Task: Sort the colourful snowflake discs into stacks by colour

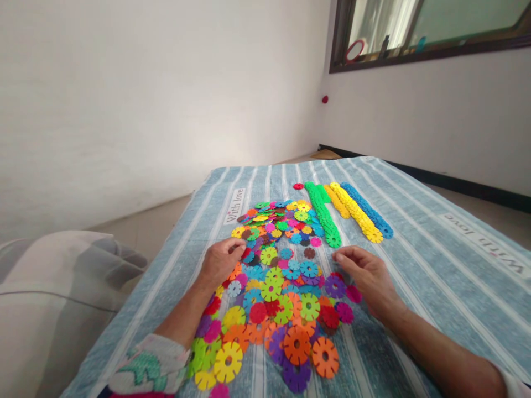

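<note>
A heap of flat plastic snowflake discs (pixel 274 287) in many colours lies spread on a blue striped bedsheet (pixel 435 265). My left hand (pixel 222 262) rests on the heap's left edge, fingers curled down onto the discs. At the right edge of the heap, my right hand (pixel 365 273) has its fingers bent and tips together; whether it holds a disc is hidden. Beyond the heap lie sorted rows of discs: a green row (pixel 323 213), yellow rows (pixel 354 213) and a blue row (pixel 369 210). A single red disc (pixel 298 186) lies at the green row's far end.
A grey and white pillow or folded blanket (pixel 53 293) lies off the bed's left side. Plain white walls stand behind and to the right, with a dark-framed window (pixel 415 33) high on the right. Bare floor shows past the bed's far edge.
</note>
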